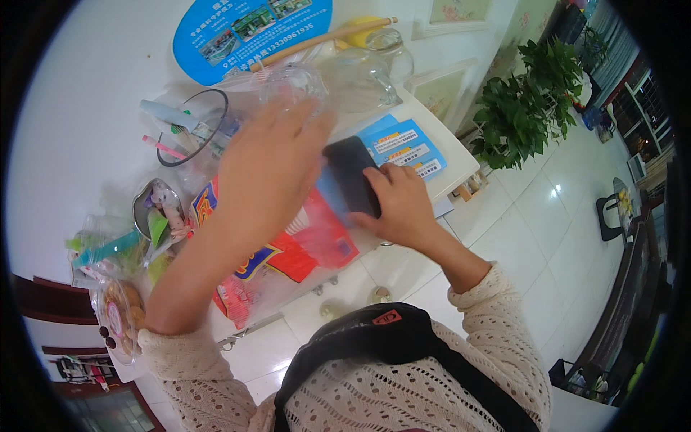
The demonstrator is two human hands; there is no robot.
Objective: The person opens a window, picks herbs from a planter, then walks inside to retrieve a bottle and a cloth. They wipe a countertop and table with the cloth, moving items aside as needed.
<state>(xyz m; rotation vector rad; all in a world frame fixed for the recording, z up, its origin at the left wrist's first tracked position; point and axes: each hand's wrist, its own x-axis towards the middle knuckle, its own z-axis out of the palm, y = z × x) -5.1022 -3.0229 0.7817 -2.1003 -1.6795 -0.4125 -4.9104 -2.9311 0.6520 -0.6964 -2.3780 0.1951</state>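
My right hand [399, 208] rests at the near right edge of a dark smartphone [353, 173], its thumb and fingers along that edge. The phone lies over blue printed cards [413, 148] on a white cabinet top. My left hand [275, 167], blurred, is raised over the middle of the cabinet, left of the phone, fingers pointing at the glassware; its fingertips and anything under the palm are hard to see. Below it lies a red and clear printed plastic bag [302, 243].
Glass jugs [356, 75], a blue hand fan [253, 32] and a wooden stick [329, 36] stand along the wall. At left are a glass bowl with utensils [191, 127], a metal container [156, 208] and a clear food box [119, 318]. A leafy plant [505, 113] stands right.
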